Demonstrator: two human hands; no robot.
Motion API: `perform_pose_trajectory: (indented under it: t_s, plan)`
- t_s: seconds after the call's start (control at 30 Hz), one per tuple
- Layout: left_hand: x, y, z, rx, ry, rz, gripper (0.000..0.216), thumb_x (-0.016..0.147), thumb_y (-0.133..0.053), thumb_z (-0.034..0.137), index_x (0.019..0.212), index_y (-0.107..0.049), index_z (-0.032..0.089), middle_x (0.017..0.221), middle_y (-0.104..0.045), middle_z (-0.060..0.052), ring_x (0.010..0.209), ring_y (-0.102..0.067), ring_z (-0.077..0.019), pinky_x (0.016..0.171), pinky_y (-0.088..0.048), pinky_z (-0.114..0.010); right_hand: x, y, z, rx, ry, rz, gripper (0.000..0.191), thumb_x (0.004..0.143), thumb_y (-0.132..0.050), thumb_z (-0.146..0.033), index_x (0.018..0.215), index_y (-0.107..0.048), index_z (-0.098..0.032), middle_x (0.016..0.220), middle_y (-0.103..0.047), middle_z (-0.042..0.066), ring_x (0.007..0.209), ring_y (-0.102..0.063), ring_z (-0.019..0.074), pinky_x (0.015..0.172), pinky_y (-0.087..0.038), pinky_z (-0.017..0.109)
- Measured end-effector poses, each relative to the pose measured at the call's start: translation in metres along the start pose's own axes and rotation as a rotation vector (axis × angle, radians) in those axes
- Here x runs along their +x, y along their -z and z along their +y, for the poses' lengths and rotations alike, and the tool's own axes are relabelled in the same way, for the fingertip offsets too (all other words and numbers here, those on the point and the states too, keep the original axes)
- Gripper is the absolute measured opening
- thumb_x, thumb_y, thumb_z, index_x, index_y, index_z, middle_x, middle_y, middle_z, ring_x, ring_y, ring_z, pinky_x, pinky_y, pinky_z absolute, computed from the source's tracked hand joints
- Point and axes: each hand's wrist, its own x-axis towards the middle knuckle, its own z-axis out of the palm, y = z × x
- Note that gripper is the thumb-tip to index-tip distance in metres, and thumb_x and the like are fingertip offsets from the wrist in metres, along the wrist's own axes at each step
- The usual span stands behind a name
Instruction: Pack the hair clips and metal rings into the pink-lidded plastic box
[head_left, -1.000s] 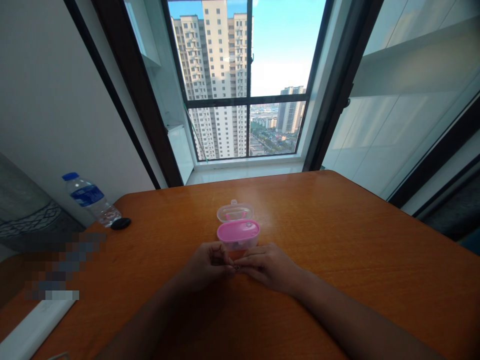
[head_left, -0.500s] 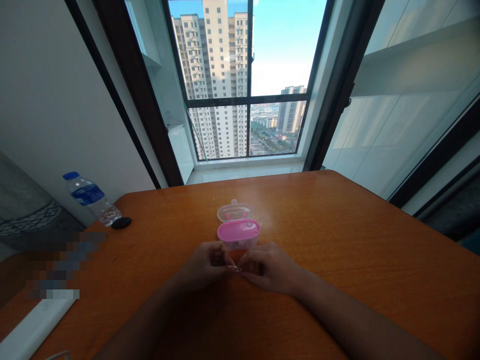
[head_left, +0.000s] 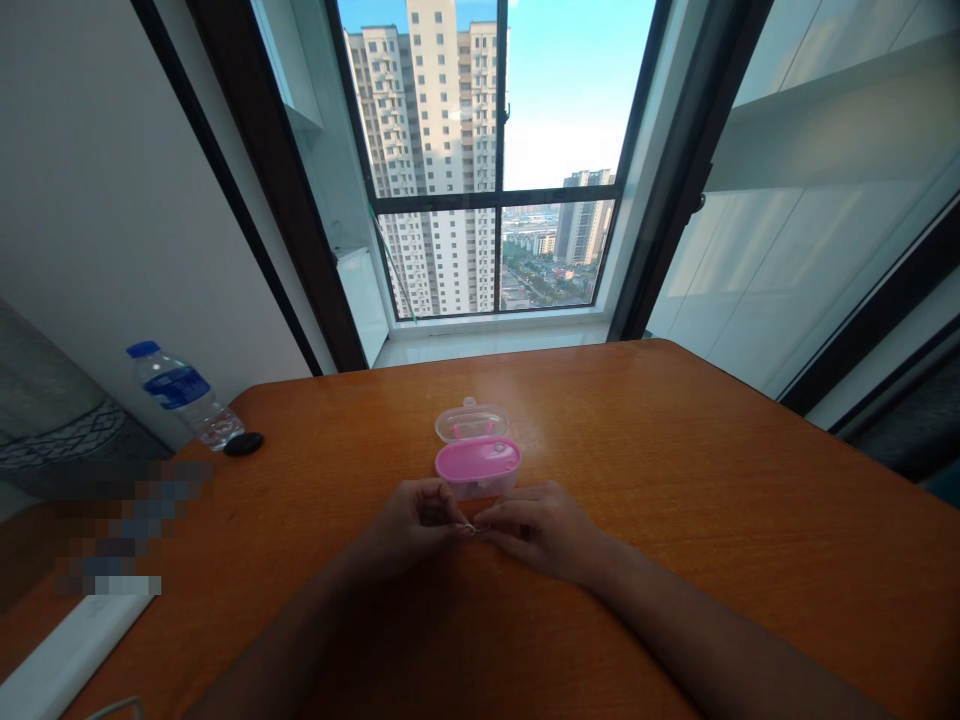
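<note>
My left hand (head_left: pixel 420 525) and my right hand (head_left: pixel 536 530) meet low over the wooden table, fingertips almost touching. Between them is a tiny shiny silvery piece (head_left: pixel 471 528), too small to name, pinched by the fingers of both hands. Just beyond the hands stands a small oval case with a pink inner lid (head_left: pixel 478 460) over a see-through body. Its clear outer lid (head_left: pixel 471 424) is flipped back and lies on the far side. My fingers hide part of the case's front.
At the table's (head_left: pixel 675 450) left edge stands a water bottle (head_left: pixel 178 390) with a blue cap, beside a black round object (head_left: pixel 244 444). A white strip (head_left: pixel 79 645) runs along the near left, with a cable (head_left: pixel 120 708) below it. A window (head_left: pixel 495 200) lies beyond the far edge.
Both hands have risen very slightly in the picture. The right fingers have drawn closer together around the silvery piece. The case has not moved.
</note>
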Motion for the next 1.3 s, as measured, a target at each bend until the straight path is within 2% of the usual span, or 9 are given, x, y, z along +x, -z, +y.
perform_pose_trajectory:
  t_s: [0.13,0.3,0.53,0.73,0.87,1.3]
  plan:
    - [0.0,0.0,0.001,0.082,0.008,0.024,0.024,0.072,-0.082,0.03,0.079,-0.066,0.013,0.073,-0.071,-0.003,0.062,-0.063,-0.0113,0.06,-0.049,-0.022,0.001,0.0,-0.001,0.039,-0.054,0.12,0.017,0.09,-0.067,-0.035,0.096,-0.075,-0.022,0.08,-0.076,0.002,0.058,-0.065,0.0109,0.055,-0.047,0.02]
    - [-0.003,-0.006,0.0,0.156,0.062,-0.033,0.03,0.074,-0.079,0.032,0.096,-0.075,0.012,0.075,-0.073,-0.006,0.059,-0.062,-0.0128,0.057,-0.048,-0.024,0.003,0.001,-0.003,0.015,-0.179,0.114,0.019,0.084,-0.072,-0.039,0.092,-0.076,-0.022,0.079,-0.075,0.002,0.06,-0.066,0.0121,0.057,-0.049,0.02]
    - [-0.001,-0.005,-0.002,0.176,0.063,0.012,0.03,0.075,-0.078,0.036,0.095,-0.078,0.014,0.077,-0.076,-0.007,0.056,-0.063,-0.0134,0.054,-0.048,-0.024,0.003,0.001,-0.002,0.029,-0.228,0.103,0.02,0.083,-0.074,-0.04,0.087,-0.074,-0.021,0.077,-0.073,0.002,0.059,-0.063,0.0109,0.054,-0.047,0.019]
    - [0.005,0.001,-0.005,-0.029,0.008,0.179,0.033,0.063,-0.087,0.037,0.08,-0.073,0.013,0.066,-0.073,-0.003,0.051,-0.064,-0.0139,0.049,-0.052,-0.025,0.001,0.0,0.001,0.035,-0.252,0.231,0.024,0.081,-0.075,-0.043,0.086,-0.073,-0.02,0.065,-0.069,0.0,0.051,-0.058,0.0099,0.049,-0.045,0.019]
    - [0.007,0.004,-0.006,-0.082,-0.025,0.26,0.035,0.063,-0.088,0.038,0.078,-0.068,0.013,0.057,-0.07,-0.001,0.047,-0.064,-0.0147,0.046,-0.054,-0.026,0.0,0.0,0.003,0.036,-0.274,0.304,0.024,0.08,-0.075,-0.042,0.09,-0.075,-0.02,0.061,-0.069,0.0,0.048,-0.057,0.0099,0.048,-0.046,0.019]
    - [0.008,0.003,-0.005,-0.109,-0.047,0.27,0.04,0.062,-0.088,0.039,0.081,-0.064,0.013,0.059,-0.07,-0.001,0.046,-0.063,-0.0145,0.044,-0.054,-0.026,0.002,0.0,0.003,-0.002,-0.204,0.283,0.024,0.088,-0.066,-0.037,0.101,-0.078,-0.021,0.058,-0.069,-0.001,0.046,-0.057,0.0093,0.048,-0.044,0.019]
